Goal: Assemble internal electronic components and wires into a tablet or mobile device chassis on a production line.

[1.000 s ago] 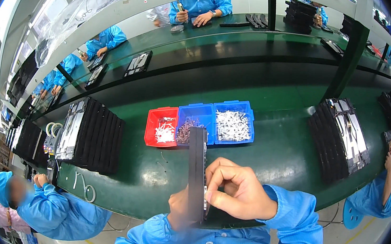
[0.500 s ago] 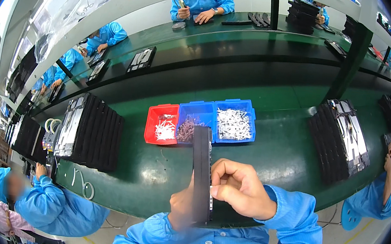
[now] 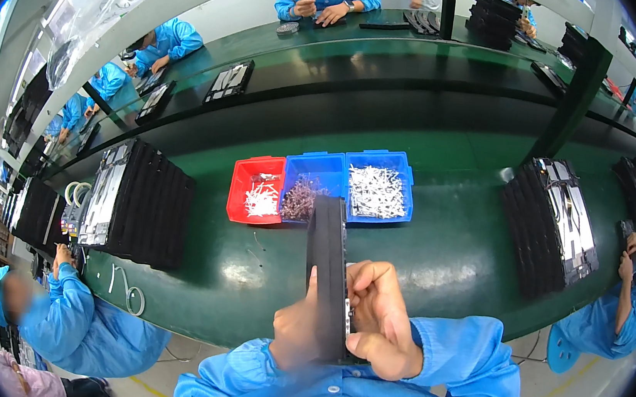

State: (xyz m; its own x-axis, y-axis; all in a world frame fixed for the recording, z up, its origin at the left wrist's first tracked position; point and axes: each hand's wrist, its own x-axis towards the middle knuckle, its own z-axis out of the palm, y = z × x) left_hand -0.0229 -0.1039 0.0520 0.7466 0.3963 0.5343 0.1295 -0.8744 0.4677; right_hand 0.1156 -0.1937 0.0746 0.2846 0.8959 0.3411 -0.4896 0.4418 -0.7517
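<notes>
In front of my chest a flat black device point(image 3: 324, 277) stands on edge, its narrow side lined with small metal parts facing right. My left hand point(image 3: 293, 329), partly blurred, grips it from the left, with one finger up along the black face. At the narrow side, my right hand point(image 3: 388, 326) is closed, fingers curled and thumb low against the edge; anything between its fingertips is hidden. Past the device's top sit a red bin point(image 3: 235, 199) of white slim pieces, a blue bin point(image 3: 314, 161) of brownish-purple small parts and another blue bin point(image 3: 408, 200) of white pieces.
Stacks of similar black devices stand on the green table point(image 3: 450, 267): a left stack point(image 3: 143, 207) and a right stack point(image 3: 536, 229). A pale cable loop point(image 3: 135, 299) lies near the left edge. Co-workers in blue sit at both sides and beyond the dark divider point(image 3: 390, 101).
My right hand has slid down the device's narrow edge, its thumb now lower. The device has turned slightly, showing more of its black face, and a left finger now shows on it.
</notes>
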